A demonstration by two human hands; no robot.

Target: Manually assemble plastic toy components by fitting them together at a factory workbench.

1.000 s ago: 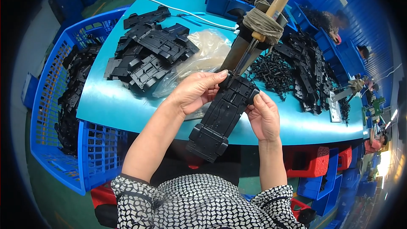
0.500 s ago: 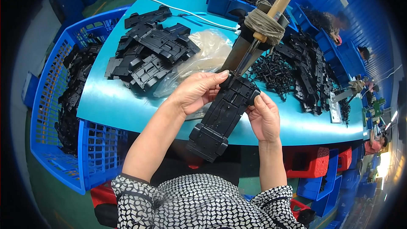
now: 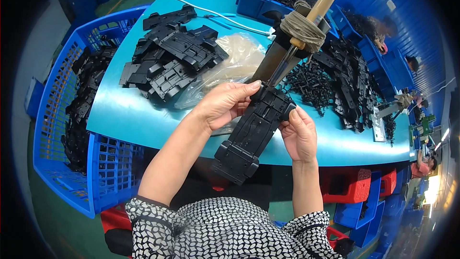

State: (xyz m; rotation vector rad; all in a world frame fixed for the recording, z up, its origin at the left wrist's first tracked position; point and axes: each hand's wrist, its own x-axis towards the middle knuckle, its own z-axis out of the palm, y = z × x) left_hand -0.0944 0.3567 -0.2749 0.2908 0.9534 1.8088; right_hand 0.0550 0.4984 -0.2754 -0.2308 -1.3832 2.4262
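Between my hands is a long black molded plastic part [image 3: 254,127], tilted with its near end over the table's front edge. My left hand [image 3: 227,103] grips its far left side, thumb on top. My right hand [image 3: 298,132] pinches its right side at a rounded bulge. The part's far end meets a tool fixture [image 3: 275,60], which has a metal shaft and blade-like sides. Cloth strips [image 3: 303,31] are wound round this fixture below a wooden handle [image 3: 322,7]. Exactly how part and shaft touch is hidden by my left thumb.
Similar black parts [image 3: 177,55] are piled at the left beside a clear plastic bag [image 3: 239,55]. More parts [image 3: 345,81] and thin black scraps [image 3: 309,84] lie right. A blue basket [image 3: 91,182] stands left of the teal table [image 3: 124,124]. A white cable [image 3: 191,7] crosses behind; red stools [image 3: 345,182] sit below.
The whole view has shifted very slightly. Both hands keep the same grip on the black plastic part, which stays against the fixture.
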